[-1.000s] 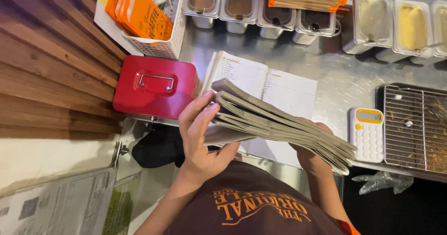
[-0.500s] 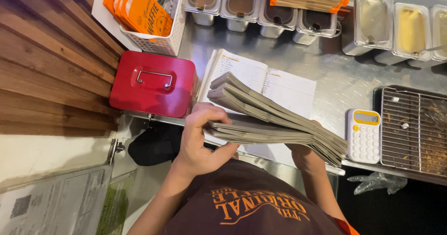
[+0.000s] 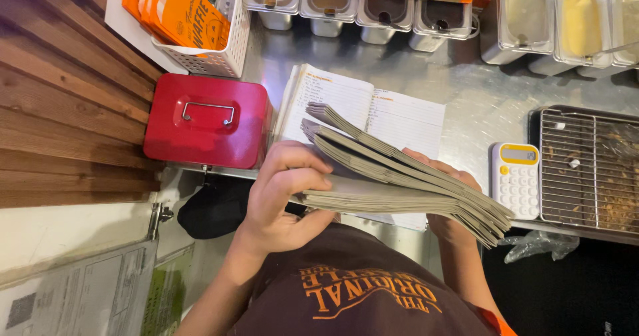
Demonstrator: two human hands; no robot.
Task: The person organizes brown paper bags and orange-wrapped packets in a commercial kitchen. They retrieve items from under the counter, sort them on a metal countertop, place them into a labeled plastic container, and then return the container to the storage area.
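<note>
above steel counter (image 3: 479, 103), flat kraft-paper bag stack (image 3: 399, 183), both hands' grip.

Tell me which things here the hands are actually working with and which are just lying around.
In hand:
left hand fanning the stack of grey paper sleeves
right hand supporting the stack from beneath

Lying about:
open notebook
red cash box
white calculator
wire rack
white basket of orange packets

Orange packets (image 3: 178, 13) in white basket (image 3: 223, 53)
</note>
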